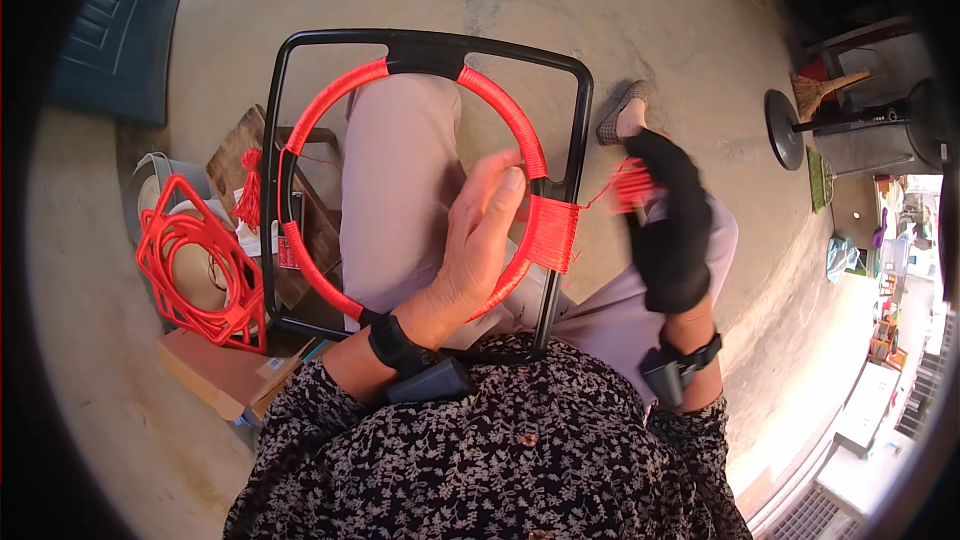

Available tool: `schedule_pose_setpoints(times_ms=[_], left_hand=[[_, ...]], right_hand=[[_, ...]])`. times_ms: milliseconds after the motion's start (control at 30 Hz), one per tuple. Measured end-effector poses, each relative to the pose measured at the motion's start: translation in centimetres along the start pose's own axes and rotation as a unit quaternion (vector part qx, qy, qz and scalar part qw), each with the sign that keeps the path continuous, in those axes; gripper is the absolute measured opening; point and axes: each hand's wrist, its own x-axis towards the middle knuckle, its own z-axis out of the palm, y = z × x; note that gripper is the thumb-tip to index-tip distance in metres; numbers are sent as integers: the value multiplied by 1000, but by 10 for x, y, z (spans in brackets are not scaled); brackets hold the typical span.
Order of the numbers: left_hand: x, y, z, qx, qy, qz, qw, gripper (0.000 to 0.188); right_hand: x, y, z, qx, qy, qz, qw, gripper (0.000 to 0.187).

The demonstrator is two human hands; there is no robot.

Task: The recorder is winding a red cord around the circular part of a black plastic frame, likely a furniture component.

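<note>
A black rectangular metal frame (582, 125) leans across my lap, with a ring (335, 90) inside it mostly wrapped in red cord. At the ring's right side a broad red wrapping (552, 232) spans both ring and frame bar. My bare left hand (482, 225) reaches inside the ring and grips its right side; its fingertips are partly hidden. To the right of the frame, my right hand (668, 225), in a black glove and slightly blurred, is closed on a small bundle of red cord (632, 186). A thin strand runs from that bundle to the wrapping.
Left of my legs stand a red wrapped frame (200, 275), a wooden stool (240, 155) with a hank of red cord (248, 195), and a cardboard box (215, 370). A fan (790, 130) and a broom (830, 90) are at the right. A blue door (115, 30) is far left.
</note>
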Motion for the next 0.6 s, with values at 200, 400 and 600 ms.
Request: schedule_pose_setpoints(times_ms=[200, 400, 600], left_hand=[[-1, -7, -9, -26, 83, 9, 996, 16], [3, -23, -14, 23, 75, -15, 997, 21], [0, -15, -10, -99, 46, -53, 993, 20]], right_hand=[[13, -33, 17, 110, -72, 46, 990, 21], [-8, 6, 43, 523, -293, 358, 715, 31], [-22, 11, 61, 527, -273, 298, 748, 38]])
